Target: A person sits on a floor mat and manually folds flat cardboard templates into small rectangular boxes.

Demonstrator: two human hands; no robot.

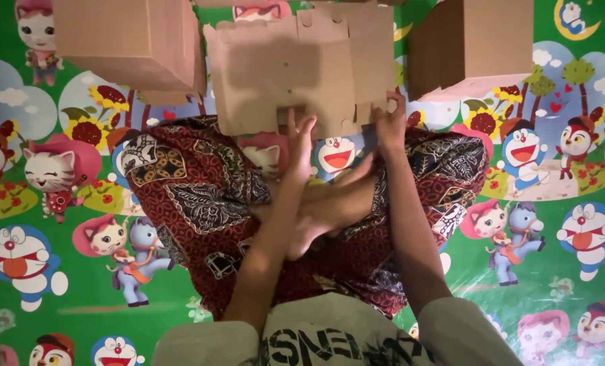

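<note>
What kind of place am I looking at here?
Probably a home floor used for hand work: a green cartoon-print floor mat covers the ground, the person sits cross-legged on it, and folded cardboard boxes stand beyond the flat cardboard piece both hands touch.

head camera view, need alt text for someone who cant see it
Seen from above, a seated person's left hand and right hand hold the lower edge of a flat, unfolded cardboard box blank. The person sits cross-legged in a dark red patterned cloth on a green cartoon-print floor mat, with two assembled cardboard boxes behind the blank.
</note>
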